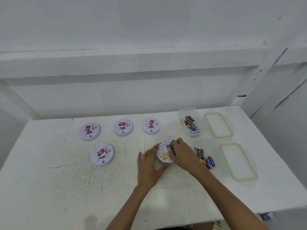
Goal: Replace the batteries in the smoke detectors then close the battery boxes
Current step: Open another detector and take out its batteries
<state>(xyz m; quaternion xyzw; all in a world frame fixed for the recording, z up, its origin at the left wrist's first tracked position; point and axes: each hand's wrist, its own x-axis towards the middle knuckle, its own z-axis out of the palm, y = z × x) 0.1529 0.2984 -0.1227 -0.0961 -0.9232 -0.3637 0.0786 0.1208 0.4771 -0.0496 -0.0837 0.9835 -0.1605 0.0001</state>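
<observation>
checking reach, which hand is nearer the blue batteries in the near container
Right. The right hand sits just left of the blue batteries; the left hand is farther left, beyond the overturned detector.

White scuffed table (49, 188), white wall (149, 30), two green-rimmed lids (218, 125) lying flat

Head-worn wide-angle view, looking forward and down, close above white table (49, 188), wall behind

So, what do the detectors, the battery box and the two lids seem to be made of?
Detectors: matte white plastic, probably, from the smooth moulded shells. Battery box: clear plastic, it seems, since the batteries show through its walls. Lids: clear plastic with a pale green rim, perhaps a rubber seal.
</observation>
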